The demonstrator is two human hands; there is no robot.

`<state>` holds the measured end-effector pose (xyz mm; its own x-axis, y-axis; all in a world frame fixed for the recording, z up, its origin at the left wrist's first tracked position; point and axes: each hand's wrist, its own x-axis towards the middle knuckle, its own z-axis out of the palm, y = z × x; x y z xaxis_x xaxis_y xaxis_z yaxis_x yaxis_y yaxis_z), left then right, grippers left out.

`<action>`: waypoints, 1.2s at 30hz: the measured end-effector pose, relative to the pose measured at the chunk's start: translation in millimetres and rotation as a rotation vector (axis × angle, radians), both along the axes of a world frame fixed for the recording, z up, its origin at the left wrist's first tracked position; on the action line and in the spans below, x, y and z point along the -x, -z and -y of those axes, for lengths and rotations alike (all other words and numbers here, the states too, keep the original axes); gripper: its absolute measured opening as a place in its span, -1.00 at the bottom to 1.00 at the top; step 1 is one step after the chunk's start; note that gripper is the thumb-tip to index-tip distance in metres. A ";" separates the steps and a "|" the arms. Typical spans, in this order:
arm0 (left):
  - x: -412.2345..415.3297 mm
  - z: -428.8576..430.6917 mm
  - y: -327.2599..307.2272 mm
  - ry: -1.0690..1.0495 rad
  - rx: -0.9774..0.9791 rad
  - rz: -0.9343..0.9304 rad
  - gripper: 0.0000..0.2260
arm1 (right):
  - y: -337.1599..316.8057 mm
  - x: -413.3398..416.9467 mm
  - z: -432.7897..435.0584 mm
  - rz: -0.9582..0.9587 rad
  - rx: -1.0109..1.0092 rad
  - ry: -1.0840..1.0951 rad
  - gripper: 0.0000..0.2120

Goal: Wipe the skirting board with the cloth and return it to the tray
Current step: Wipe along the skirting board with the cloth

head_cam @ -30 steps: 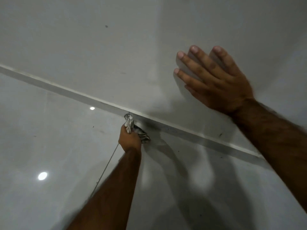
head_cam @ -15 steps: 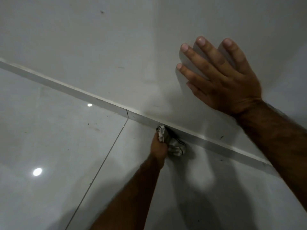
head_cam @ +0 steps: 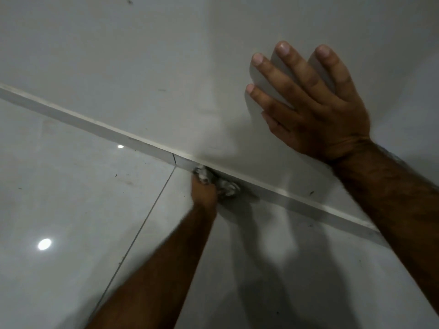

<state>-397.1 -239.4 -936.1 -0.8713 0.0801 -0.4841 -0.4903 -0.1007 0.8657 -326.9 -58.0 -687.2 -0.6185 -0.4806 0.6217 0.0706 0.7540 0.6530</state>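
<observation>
The wall (head_cam: 142,55) fills the top of the view, and the floor (head_cam: 59,198) lies below it. Between them runs the skirting board (head_cam: 95,129), going from 10 o'clock down to 4 o'clock. The right hand (head_cam: 316,108) lies flat on the wall at about 2 o'clock, well above the board. The left hand (head_cam: 204,192) is near the middle, down on the floor side, with its arm coming up from 6 o'clock. The cloth (head_cam: 225,186) is bunched in that hand and pressed against the board, just right of the hand. A floor tile line (head_cam: 142,224) runs from the board down toward 7 o'clock, left of the arm.
</observation>
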 end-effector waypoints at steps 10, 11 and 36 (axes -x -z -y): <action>43.1 20.3 -11.9 -0.304 0.192 -0.007 -0.50 | 0.5 1.4 5.5 -0.029 0.010 0.014 -0.68; 37.9 17.4 -15.4 -0.290 0.165 0.023 -0.47 | 1.4 1.9 6.5 -0.039 0.012 0.021 -0.68; -64.3 -63.4 -29.5 -0.114 -0.018 0.141 -0.43 | 3.2 5.2 12.7 -0.071 -0.011 0.032 -0.66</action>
